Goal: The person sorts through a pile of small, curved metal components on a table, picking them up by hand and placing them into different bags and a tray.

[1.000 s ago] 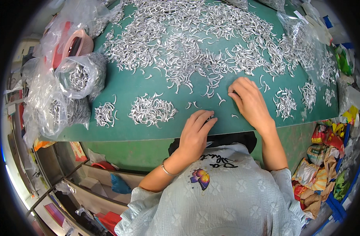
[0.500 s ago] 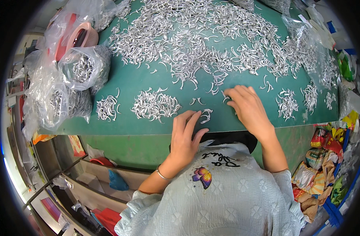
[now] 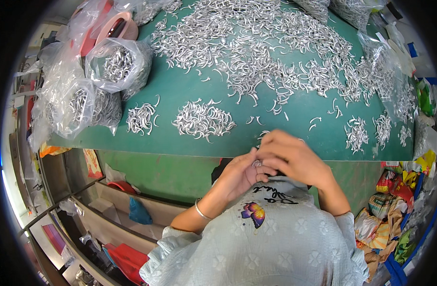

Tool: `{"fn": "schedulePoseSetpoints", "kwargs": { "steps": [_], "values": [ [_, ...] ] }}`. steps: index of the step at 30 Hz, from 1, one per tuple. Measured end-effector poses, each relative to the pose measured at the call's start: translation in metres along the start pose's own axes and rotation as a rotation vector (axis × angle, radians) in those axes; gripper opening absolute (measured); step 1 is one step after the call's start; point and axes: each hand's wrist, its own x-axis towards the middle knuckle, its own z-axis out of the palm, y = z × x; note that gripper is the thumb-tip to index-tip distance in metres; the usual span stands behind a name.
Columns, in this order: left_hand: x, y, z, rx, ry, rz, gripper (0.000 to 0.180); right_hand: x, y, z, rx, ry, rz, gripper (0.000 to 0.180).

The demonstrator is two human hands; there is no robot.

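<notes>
"Silvery piece (image 3: 256, 163), where?"
"Between your two hands, at your left hand (image 3: 236, 177), fingers half-curled; your right hand (image 3: 290, 155), blurred, bends over. Can't tell which grips it."
"Outward?"
"Small metal pile (image 3: 204, 120) ahead-left on your green bench (image 3: 180, 86), wide heap (image 3: 254, 57) beyond, clear bag (image 3: 138, 66) of pieces far left."

Table (image 3: 304, 119): metal pieces (image 3: 256, 57), spread across far middle | two heaps (image 3: 204, 120), near left | three heaps (image 3: 356, 135), near right | filled bags (image 3: 138, 66), left side | container (image 3: 129, 29), behind filled bags

Blue bag (image 3: 140, 211) lies L, colourful pkgs (image 3: 369, 223) R.
</notes>
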Motion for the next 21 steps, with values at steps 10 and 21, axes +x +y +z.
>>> {"fn": "schedulePoseSetpoints", "kwargs": {
  "steps": [10,21],
  "values": [
    [-0.021,0.018,-0.008,0.135,0.085,0.373,0.035,0.039,0.017,0.024,-0.610,0.234,0.075,0.014],
    [0.002,0.065,-0.018,1.414,0.510,1.117,0.031,0.061,0.011,0.037,-0.202,0.093,0.002,0.020]
  ]
}}
